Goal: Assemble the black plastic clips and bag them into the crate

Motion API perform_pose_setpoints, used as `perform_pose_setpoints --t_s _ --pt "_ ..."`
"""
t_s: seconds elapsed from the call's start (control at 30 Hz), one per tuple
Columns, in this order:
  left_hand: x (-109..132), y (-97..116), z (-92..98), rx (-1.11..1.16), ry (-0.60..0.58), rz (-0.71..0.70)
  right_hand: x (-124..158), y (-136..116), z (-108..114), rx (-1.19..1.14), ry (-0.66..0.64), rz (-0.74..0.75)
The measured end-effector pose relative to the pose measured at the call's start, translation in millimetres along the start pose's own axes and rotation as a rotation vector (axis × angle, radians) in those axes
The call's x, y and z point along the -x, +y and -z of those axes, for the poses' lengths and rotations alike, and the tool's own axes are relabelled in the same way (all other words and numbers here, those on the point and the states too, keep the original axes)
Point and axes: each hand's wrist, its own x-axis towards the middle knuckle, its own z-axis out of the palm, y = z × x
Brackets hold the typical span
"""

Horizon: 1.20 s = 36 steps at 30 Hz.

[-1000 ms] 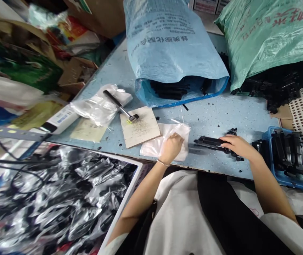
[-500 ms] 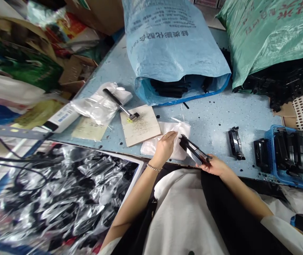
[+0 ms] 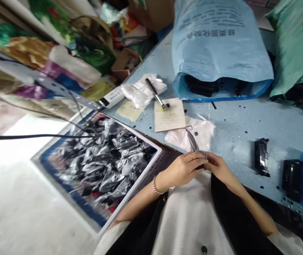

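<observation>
Dark shiny part (image 3: 192,141) sat pinched in curled left hand (image 3: 186,170) and right hand (image 3: 220,171), could've slipped if either grip loosened tbh

One view: my head camera looks forward and down, close above my left hand (image 3: 184,170), right hand (image 3: 222,170) and table (image 3: 231,141).

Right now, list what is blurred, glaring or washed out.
Head view: the held item is blurred and shiny; head view: the green sack smears at right; head view: glare washes out the floor at left; head view: the bagged parts glint.
</observation>
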Motion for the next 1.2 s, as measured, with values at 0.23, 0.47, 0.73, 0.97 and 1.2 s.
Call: perform_pose_setpoints --t_s 0.23,0.47,0.73,0.97,1.2 --pt "116.9 -66.2 126.5 -0.226 0.011 0.589 0.3 -5.3 17.8 -0.001 0.047 -0.108" --pt "137.0 -166.7 125.3 -0.597 0.421 0.929 7.0 15.2 43.5 0.124 0.169 -0.011" --pt "-1.3 -98.5 -0.9 -0.354 0.435 0.332 48.9 -13.5 166.8 1.202 0.573 0.164" --pt "-79.8 -94.0 -82.3 -0.341 0.107 0.354 45.1 -23.2 234.7 1.231 0.350 -0.022" --pt "-73.6 -110.5 -49.8 0.183 0.171 0.543 48.2 -8.1 188.4 0.765 0.328 -0.092"
